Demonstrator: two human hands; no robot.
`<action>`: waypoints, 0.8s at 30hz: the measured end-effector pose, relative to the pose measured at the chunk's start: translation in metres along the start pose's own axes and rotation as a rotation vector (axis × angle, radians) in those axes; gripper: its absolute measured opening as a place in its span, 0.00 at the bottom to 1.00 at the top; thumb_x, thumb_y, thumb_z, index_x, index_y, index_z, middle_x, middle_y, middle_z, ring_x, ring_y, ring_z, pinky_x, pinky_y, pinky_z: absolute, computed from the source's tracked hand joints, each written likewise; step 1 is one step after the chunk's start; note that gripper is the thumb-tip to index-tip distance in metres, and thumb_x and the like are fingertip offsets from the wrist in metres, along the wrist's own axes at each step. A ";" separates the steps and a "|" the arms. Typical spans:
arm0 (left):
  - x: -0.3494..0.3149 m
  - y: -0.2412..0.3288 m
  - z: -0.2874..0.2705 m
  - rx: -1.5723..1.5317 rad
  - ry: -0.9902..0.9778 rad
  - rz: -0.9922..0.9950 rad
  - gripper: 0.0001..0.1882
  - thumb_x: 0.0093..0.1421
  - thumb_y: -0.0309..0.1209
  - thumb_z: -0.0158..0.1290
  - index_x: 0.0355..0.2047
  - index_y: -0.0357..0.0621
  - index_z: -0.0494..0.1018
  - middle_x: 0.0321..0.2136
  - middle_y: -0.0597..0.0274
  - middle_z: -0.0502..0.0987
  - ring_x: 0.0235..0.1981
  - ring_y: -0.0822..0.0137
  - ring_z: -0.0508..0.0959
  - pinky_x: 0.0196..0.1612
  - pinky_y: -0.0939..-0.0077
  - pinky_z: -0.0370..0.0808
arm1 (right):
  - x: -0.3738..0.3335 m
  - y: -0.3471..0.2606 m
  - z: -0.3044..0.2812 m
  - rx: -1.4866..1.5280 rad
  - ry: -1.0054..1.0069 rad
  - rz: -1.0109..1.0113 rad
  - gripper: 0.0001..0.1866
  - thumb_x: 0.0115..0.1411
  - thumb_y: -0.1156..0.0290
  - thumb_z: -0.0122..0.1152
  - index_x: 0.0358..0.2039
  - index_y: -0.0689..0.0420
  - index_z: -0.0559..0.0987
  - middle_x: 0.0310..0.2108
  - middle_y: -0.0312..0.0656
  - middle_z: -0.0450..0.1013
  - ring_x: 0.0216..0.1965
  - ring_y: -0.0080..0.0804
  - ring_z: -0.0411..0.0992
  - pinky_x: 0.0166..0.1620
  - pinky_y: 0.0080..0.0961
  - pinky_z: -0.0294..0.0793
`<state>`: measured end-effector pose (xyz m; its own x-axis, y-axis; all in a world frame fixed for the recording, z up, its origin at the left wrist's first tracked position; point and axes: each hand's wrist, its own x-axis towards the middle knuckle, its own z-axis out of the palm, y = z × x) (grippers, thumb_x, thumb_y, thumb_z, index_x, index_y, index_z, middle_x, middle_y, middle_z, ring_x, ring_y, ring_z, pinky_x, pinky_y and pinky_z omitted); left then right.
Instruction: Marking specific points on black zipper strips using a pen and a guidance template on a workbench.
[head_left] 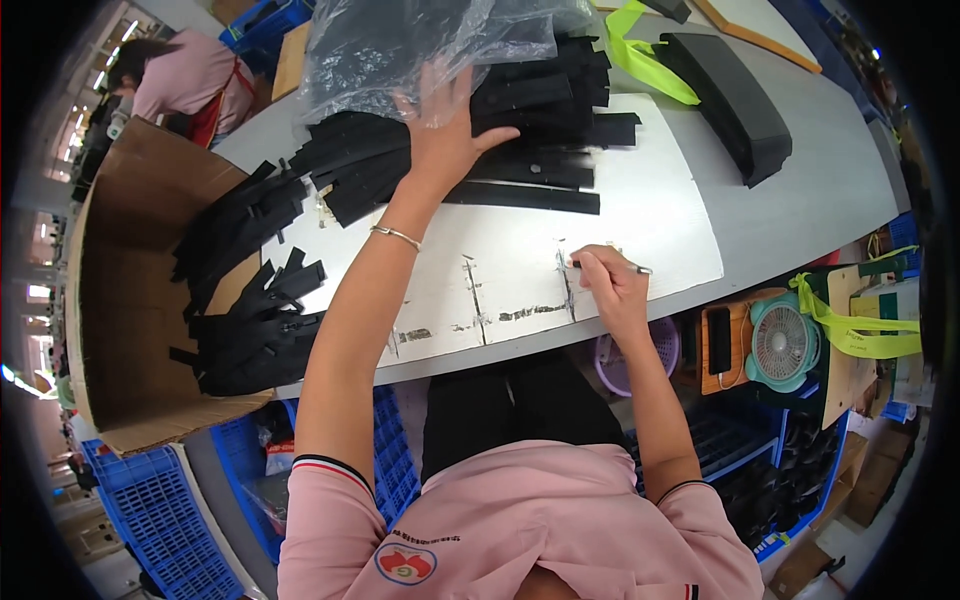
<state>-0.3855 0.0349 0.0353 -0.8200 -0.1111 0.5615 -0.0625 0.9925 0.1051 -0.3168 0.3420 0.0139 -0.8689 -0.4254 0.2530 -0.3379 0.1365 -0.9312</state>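
Note:
My left hand (pixel 440 135) lies with fingers and thumb spread on a pile of flat black fabric strips (pixel 530 95). Its fingertips are partly covered by a crumpled clear plastic bag (pixel 430 45) at the far side. My right hand (pixel 615 285) is closed around a dark pen (pixel 640 268), with the tip down at a white board (pixel 640 215) on the table. Dark pen lines and smudged marks run along the board's near edge, one of them right beside the pen tip. One strip (pixel 525 197) lies apart, nearest to me.
At the left, an open cardboard box (pixel 130 270) has more black strips (pixel 260 340) hanging over its side. A long black padded piece (pixel 725 105) and a yellow-green ribbon (pixel 640 55) lie far right. Below the table's right edge stands a small green fan (pixel 783 342). Another person (pixel 190 80) bends over, far left.

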 end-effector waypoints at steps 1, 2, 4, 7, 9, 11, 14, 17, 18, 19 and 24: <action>-0.001 -0.002 -0.002 0.002 0.008 0.002 0.61 0.55 0.71 0.59 0.76 0.47 0.48 0.76 0.45 0.48 0.77 0.45 0.45 0.72 0.26 0.34 | 0.001 -0.006 -0.001 0.048 -0.005 0.063 0.06 0.68 0.75 0.61 0.39 0.63 0.84 0.27 0.41 0.80 0.27 0.21 0.75 0.32 0.22 0.73; -0.003 -0.003 -0.005 -0.093 0.006 -0.006 0.63 0.54 0.72 0.58 0.76 0.43 0.48 0.76 0.41 0.48 0.77 0.41 0.44 0.72 0.25 0.35 | 0.001 -0.010 -0.001 0.096 -0.010 0.125 0.07 0.67 0.75 0.62 0.43 0.62 0.84 0.29 0.41 0.81 0.28 0.23 0.77 0.33 0.22 0.74; 0.000 -0.002 -0.010 -0.246 -0.014 -0.042 0.68 0.53 0.73 0.58 0.76 0.37 0.44 0.75 0.34 0.46 0.78 0.39 0.43 0.72 0.28 0.36 | 0.000 0.004 -0.001 -0.078 -0.012 -0.081 0.09 0.65 0.74 0.65 0.46 0.60 0.83 0.30 0.42 0.81 0.28 0.27 0.78 0.33 0.24 0.75; 0.001 0.009 -0.021 -0.621 0.076 -0.189 0.64 0.59 0.69 0.58 0.76 0.31 0.44 0.75 0.33 0.49 0.77 0.43 0.50 0.76 0.51 0.47 | 0.010 0.003 0.009 -0.398 -0.013 -0.455 0.17 0.57 0.72 0.73 0.47 0.56 0.81 0.40 0.47 0.82 0.34 0.40 0.81 0.38 0.32 0.79; 0.005 0.018 -0.026 -0.890 0.170 -0.292 0.55 0.64 0.64 0.55 0.73 0.31 0.52 0.72 0.35 0.57 0.73 0.46 0.57 0.73 0.57 0.53 | 0.027 -0.027 0.022 -0.469 -0.233 -0.587 0.23 0.52 0.68 0.77 0.49 0.53 0.80 0.58 0.47 0.76 0.55 0.42 0.77 0.56 0.40 0.76; 0.013 0.019 -0.033 -1.167 0.268 -0.379 0.46 0.69 0.60 0.52 0.70 0.30 0.61 0.69 0.36 0.64 0.70 0.48 0.65 0.71 0.63 0.60 | 0.048 -0.025 0.039 -0.629 -0.288 -0.690 0.27 0.52 0.65 0.76 0.52 0.52 0.78 0.65 0.45 0.70 0.63 0.41 0.70 0.64 0.44 0.67; 0.018 0.030 -0.046 -1.200 0.378 -0.452 0.27 0.78 0.42 0.40 0.45 0.31 0.82 0.51 0.49 0.83 0.56 0.58 0.79 0.62 0.66 0.69 | 0.092 -0.011 0.055 -0.879 -0.349 -0.795 0.32 0.53 0.61 0.75 0.59 0.49 0.75 0.72 0.42 0.62 0.73 0.39 0.59 0.74 0.51 0.52; 0.022 0.046 -0.070 -1.181 0.261 -0.320 0.25 0.78 0.39 0.41 0.43 0.30 0.81 0.48 0.48 0.84 0.51 0.60 0.81 0.56 0.68 0.74 | 0.144 0.002 0.066 -0.994 -0.293 -0.784 0.34 0.59 0.57 0.69 0.65 0.46 0.70 0.74 0.39 0.59 0.76 0.36 0.54 0.75 0.56 0.46; 0.023 0.050 -0.074 -1.182 0.277 -0.314 0.25 0.78 0.39 0.41 0.43 0.30 0.81 0.48 0.48 0.84 0.51 0.60 0.81 0.56 0.68 0.74 | 0.156 0.006 0.069 -1.044 -0.311 -0.799 0.34 0.60 0.58 0.68 0.66 0.46 0.70 0.74 0.39 0.59 0.76 0.37 0.54 0.75 0.58 0.47; 0.024 0.052 -0.076 -1.225 0.328 -0.286 0.23 0.78 0.38 0.42 0.45 0.31 0.81 0.44 0.49 0.85 0.48 0.61 0.82 0.54 0.68 0.75 | 0.168 0.008 0.076 -1.091 -0.330 -0.814 0.34 0.60 0.58 0.67 0.66 0.45 0.69 0.74 0.39 0.59 0.75 0.39 0.54 0.74 0.60 0.47; 0.026 0.071 -0.087 -1.272 0.353 -0.244 0.19 0.78 0.37 0.44 0.51 0.34 0.79 0.33 0.53 0.85 0.38 0.65 0.84 0.50 0.70 0.77 | 0.230 0.043 0.107 -1.044 -0.085 -0.904 0.33 0.63 0.55 0.60 0.68 0.44 0.67 0.73 0.40 0.59 0.75 0.42 0.54 0.72 0.61 0.50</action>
<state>-0.3615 0.0980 0.1283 -0.6621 -0.4756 0.5792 0.5417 0.2303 0.8084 -0.4927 0.1536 0.0041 -0.1936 -0.7717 0.6058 -0.9107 0.3710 0.1816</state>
